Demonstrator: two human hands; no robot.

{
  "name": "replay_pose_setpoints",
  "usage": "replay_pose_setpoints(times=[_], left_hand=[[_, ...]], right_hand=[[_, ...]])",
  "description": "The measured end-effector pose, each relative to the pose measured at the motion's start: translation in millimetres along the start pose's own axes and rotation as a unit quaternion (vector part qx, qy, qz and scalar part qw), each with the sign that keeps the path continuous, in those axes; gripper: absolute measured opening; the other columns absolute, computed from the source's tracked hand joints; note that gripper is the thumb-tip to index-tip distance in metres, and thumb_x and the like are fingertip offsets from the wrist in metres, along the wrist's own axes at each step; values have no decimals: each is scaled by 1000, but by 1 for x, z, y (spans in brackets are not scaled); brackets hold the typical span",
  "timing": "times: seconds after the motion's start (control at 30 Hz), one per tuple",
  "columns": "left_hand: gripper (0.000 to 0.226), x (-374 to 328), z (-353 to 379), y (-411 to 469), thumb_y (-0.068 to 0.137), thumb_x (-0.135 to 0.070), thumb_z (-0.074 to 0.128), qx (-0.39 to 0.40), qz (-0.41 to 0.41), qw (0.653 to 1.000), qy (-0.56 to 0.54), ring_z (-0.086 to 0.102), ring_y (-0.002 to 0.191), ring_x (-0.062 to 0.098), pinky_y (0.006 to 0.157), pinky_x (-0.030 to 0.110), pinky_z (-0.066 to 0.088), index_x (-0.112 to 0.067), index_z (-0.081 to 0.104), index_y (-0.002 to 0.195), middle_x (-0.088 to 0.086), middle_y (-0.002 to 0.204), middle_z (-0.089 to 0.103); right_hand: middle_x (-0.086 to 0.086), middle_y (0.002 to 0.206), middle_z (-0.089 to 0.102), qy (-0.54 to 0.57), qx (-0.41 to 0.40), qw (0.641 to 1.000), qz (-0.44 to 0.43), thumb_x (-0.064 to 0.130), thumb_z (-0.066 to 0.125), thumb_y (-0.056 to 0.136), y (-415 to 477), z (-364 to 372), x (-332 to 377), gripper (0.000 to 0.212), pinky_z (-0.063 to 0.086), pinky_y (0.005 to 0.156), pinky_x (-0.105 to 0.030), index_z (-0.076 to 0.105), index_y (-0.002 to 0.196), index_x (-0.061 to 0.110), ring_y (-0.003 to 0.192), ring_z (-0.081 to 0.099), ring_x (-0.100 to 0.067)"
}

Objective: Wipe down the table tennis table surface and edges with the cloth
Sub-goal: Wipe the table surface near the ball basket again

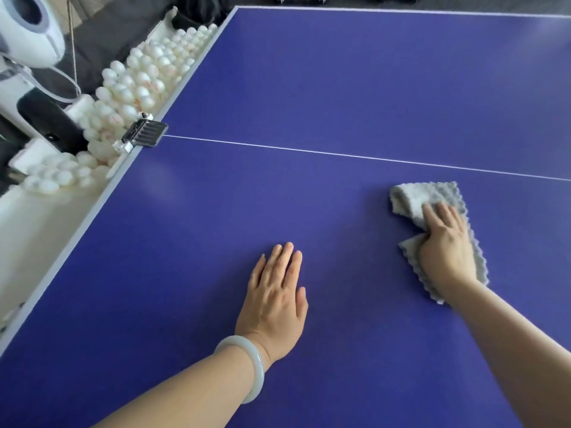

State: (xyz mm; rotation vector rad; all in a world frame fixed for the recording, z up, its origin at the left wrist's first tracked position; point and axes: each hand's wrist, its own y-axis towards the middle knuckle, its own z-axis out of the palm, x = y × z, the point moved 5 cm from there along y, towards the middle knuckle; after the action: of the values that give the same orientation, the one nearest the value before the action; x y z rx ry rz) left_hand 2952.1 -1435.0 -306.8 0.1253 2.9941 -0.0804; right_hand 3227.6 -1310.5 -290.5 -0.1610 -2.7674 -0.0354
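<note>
The right hand [445,242] grips the gray cloth [411,196] on the blue table [340,88], and the left hand [275,304] lies flat, its grip released.

Blue table [340,88] (thin white line [340,154]), grey waffle-textured cloth [432,196], white balls [139,75]

Blurry, seemingly cropped device [29,32], cloth [412,196] partly under right hand [445,245]

One head-worn wide view, facing forward and down, close over table [309,88]
</note>
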Motion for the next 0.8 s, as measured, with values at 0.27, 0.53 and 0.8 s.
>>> replay_pose_setpoints(times=[0.27,0.53,0.8], left_hand=[[61,0,-1,2,98,-35,17,7,2,1000,-4,22,149,23,120,45,23,-11,31,153,7,162,24],[62,2,-2,2,98,-36,16,0,0,1000,1,19,150,22,122,43,18,-12,28,154,6,163,21],[62,7,0,2,99,-36,18,-9,-2,1000,-5,10,152,20,123,42,12,-13,21,156,4,164,14]], right_hand=[[-8,147,41,-37,59,977,-203,11,59,81,49,67,177,67,8,120,-45,42,145,18,138,31,-33],[-10,145,48,36,56,971,-229,19,59,82,74,58,160,53,21,118,-34,57,134,10,141,35,-27],[-17,151,39,-10,-60,989,137,4,55,88,56,-15,-49,58,14,120,-43,43,145,7,145,26,-33]])
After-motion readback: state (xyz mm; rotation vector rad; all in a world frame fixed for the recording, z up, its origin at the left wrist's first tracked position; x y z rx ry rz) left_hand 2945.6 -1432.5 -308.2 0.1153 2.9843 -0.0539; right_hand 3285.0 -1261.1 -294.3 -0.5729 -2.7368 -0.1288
